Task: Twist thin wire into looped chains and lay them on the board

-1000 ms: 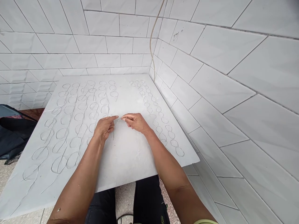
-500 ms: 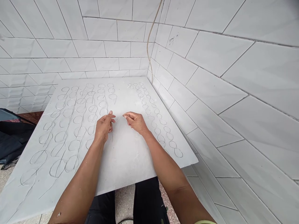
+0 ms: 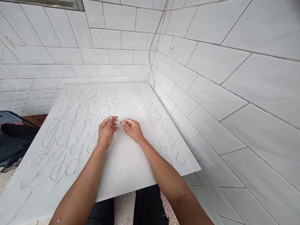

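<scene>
Nearest, 2 legs in dark trousers (image 3: 147, 203) are cut off by the bottom edge, with a strip of speckled floor (image 3: 124, 206) between them. Both forearms reach over a white board (image 3: 126, 175), its near left corner running out of view. The left forearm covers part of the rows of thin wire loops (image 3: 68, 139) on that side; the right forearm partly hides the lowest loop of 1 row in the right-hand group (image 3: 162, 140).

Near the board's middle, the left hand (image 3: 107, 131) has its fingers curled, pinching a thin wire (image 3: 113, 140) whose end hangs below the hand. The right hand (image 3: 133, 128) is just beside it, thumb and forefinger drawn close together; I cannot tell whether they grip the wire, too fine to follow across the gap.

At the left edge, a dark cloth item (image 3: 14, 140) is cropped. Beyond the board stand 2 white tiled walls (image 3: 234, 125), a cable (image 3: 151, 47) hanging near their corner, its top cut off.
</scene>
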The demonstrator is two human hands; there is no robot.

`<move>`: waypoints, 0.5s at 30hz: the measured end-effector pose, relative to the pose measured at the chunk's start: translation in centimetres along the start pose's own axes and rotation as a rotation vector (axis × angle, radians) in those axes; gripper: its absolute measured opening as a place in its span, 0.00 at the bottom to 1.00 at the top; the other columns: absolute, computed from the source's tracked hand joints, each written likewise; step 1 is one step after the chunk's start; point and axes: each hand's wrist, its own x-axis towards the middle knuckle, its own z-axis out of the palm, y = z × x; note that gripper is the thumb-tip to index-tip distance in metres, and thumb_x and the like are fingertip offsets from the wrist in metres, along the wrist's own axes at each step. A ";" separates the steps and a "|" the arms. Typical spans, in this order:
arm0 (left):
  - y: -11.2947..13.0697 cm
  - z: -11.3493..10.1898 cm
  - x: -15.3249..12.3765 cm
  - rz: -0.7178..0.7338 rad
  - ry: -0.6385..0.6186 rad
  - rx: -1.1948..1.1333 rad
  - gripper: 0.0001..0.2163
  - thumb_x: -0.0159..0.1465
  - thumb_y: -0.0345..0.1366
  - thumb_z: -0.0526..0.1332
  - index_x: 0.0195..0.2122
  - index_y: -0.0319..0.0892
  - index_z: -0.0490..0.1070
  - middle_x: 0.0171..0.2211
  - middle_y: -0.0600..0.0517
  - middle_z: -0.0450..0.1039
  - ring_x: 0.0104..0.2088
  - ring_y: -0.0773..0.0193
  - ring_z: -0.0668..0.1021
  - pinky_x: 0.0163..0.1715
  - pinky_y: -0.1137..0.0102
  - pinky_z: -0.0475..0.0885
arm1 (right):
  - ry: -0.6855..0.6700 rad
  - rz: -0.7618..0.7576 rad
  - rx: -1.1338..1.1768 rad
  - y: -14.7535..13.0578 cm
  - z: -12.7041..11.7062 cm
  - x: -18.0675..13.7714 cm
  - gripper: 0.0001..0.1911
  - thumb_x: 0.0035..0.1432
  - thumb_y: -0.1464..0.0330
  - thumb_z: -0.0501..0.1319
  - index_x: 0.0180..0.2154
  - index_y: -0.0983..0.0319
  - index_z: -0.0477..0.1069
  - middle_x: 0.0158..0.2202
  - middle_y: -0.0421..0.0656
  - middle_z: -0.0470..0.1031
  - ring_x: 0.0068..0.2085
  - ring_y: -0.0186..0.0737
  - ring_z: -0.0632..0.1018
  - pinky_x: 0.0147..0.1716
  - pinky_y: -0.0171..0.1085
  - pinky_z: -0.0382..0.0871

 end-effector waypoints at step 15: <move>0.4 0.1 -0.7 0.038 -0.196 0.579 0.10 0.66 0.39 0.62 0.29 0.42 0.76 0.23 0.52 0.71 0.20 0.67 0.69 0.20 0.73 0.61 | -0.304 0.162 0.415 0.2 -3.8 1.2 0.16 0.52 0.59 0.73 0.37 0.63 0.76 0.29 0.38 0.72 0.28 0.31 0.71 0.27 0.33 0.65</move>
